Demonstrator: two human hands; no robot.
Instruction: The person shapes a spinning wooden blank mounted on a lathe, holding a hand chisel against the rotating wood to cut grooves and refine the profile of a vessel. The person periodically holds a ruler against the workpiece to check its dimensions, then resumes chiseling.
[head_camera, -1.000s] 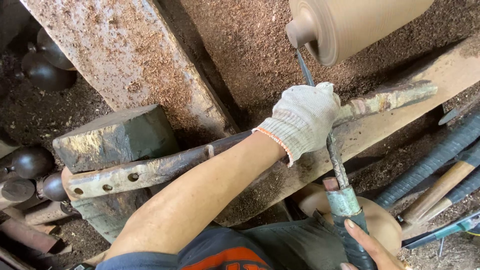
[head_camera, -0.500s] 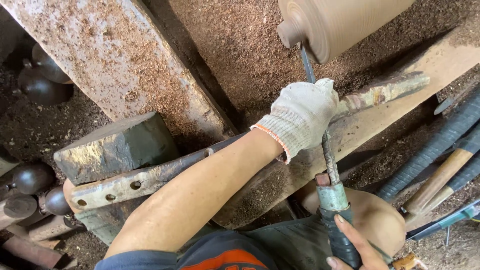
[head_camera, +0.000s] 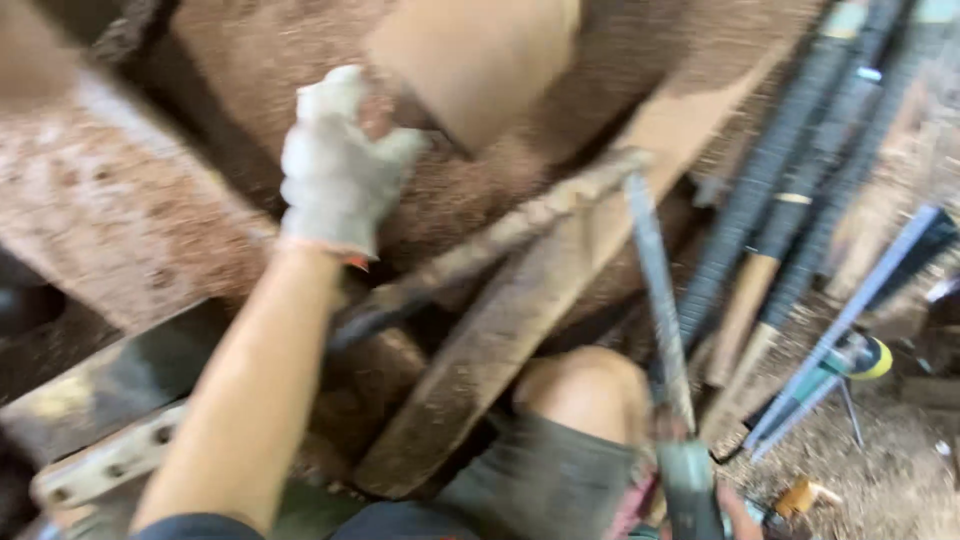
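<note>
Gloved left hand (head_camera: 340, 165), fingers loosely curled, has lifted off the tool rest bar (head_camera: 500, 235) to the wooden workpiece (head_camera: 470, 60). Right hand (head_camera: 735, 510) at bottom edge; its grip is hidden, long chisel (head_camera: 660, 300) pulled back, open room right.

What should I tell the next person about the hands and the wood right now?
Left hand, in a white glove, is up beside the round wood piece; the picture is too blurred to tell if it touches.
Right hand sits at the bottom edge, by the handle of the long metal tool.
The tool's tip is near the metal bar, off the wood.
Spare tools lean on the right.
Sawdust lies about; cutting is paused. How far the shaping has got is unclear.
</note>
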